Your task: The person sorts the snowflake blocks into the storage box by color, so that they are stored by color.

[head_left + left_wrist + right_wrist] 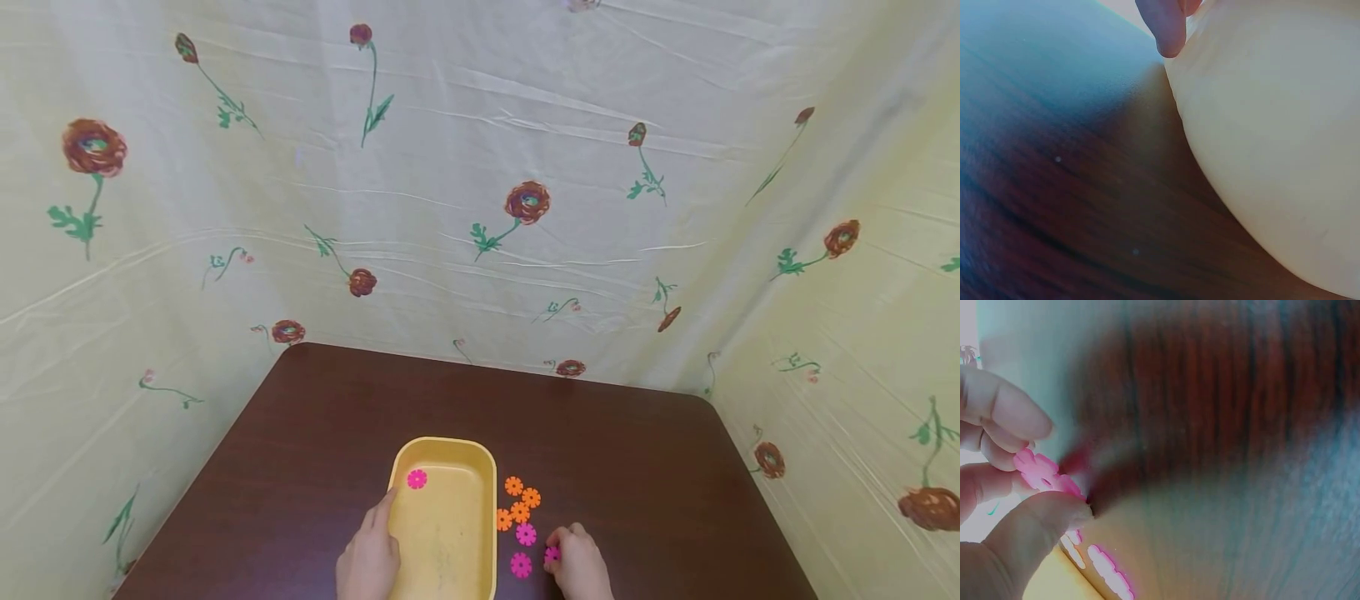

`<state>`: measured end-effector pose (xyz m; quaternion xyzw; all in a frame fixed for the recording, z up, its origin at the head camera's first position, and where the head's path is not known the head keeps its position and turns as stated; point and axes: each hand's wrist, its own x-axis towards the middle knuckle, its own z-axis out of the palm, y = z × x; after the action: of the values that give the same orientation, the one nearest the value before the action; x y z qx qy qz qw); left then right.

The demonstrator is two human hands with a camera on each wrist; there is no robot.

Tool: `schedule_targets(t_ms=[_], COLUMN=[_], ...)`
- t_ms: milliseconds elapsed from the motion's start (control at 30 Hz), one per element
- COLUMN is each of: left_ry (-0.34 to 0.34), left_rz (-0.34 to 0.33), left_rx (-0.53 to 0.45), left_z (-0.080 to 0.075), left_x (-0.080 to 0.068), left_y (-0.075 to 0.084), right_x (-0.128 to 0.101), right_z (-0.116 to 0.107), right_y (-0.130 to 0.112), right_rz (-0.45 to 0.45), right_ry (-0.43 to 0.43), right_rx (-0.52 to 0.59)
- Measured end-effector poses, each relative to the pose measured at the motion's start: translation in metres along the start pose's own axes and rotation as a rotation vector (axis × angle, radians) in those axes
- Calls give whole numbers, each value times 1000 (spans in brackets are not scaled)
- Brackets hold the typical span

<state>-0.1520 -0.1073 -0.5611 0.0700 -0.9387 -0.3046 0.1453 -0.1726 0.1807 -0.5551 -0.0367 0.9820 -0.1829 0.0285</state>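
right hand (581, 567) grip: pinches pink disc (552, 554) | right of yellow tray (486, 508) | left hand (369, 558) grip: relaxed fingers against tray's left wall

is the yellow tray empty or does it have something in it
Not empty: the yellow tray holds one pink flower disc near its far left corner. The other discs lie on the table to its right.

Table (637, 450) open behind tray (442, 446); disc cluster (519, 506) crowds tray's right.
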Motion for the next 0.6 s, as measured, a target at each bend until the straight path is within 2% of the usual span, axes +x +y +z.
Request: schedule_targets(t_ms=[367, 600], left_ry=[19, -2], left_rz=[16, 5], left_rx=[0, -5], left_z=[-1, -3], left_x=[0, 0], left_y=[1, 2], right_x=[3, 5], right_z=[-7, -9], right_y=[1, 0], right_rz=[-74, -39], right_ry=[-4, -53], right_rx=[44, 86])
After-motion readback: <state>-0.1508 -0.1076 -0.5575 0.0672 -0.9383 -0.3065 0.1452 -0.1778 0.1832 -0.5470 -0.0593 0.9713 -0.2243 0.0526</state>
